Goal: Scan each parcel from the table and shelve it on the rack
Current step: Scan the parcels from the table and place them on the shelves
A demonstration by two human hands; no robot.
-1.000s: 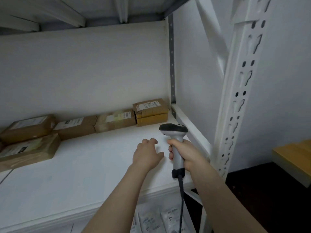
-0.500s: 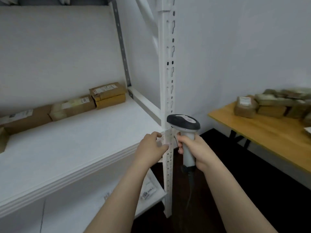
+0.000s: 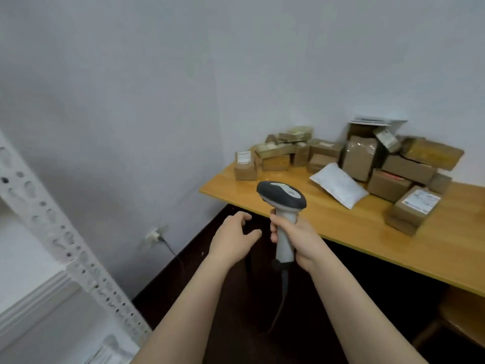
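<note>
**Q:** How are the arms posed?
**A:** Both forearms are extended from the lower edge of the frame toward its centre, side by side and apart. The left hand (image 3: 233, 237) is seen from the back, with the right hand (image 3: 296, 240) just to its right.

**Q:** What is held?
**A:** Nothing is held by the left hand. Its fingers are loosely curled and its thumb is spread, in the air above the dark floor. The right hand is wrapped round the pale handle of the scanner (image 3: 282, 198), and the cable is seen hanging below the fist.

**Q:** How is the scanner oriented?
**A:** Its long axis is nearly upright, with the dark head uppermost and turned away from the camera. The scan window cannot be seen.

**Q:** Where are the parcels?
**A:** The brown cardboard parcels (image 3: 359, 158) are piled against the wall on the wooden worktop (image 3: 367, 232), in the right half of the frame. A white padded bag (image 3: 338, 185) is leaned at the front of the pile. A perforated upright of the white rack (image 3: 65, 245) is shown at the left edge.
</note>
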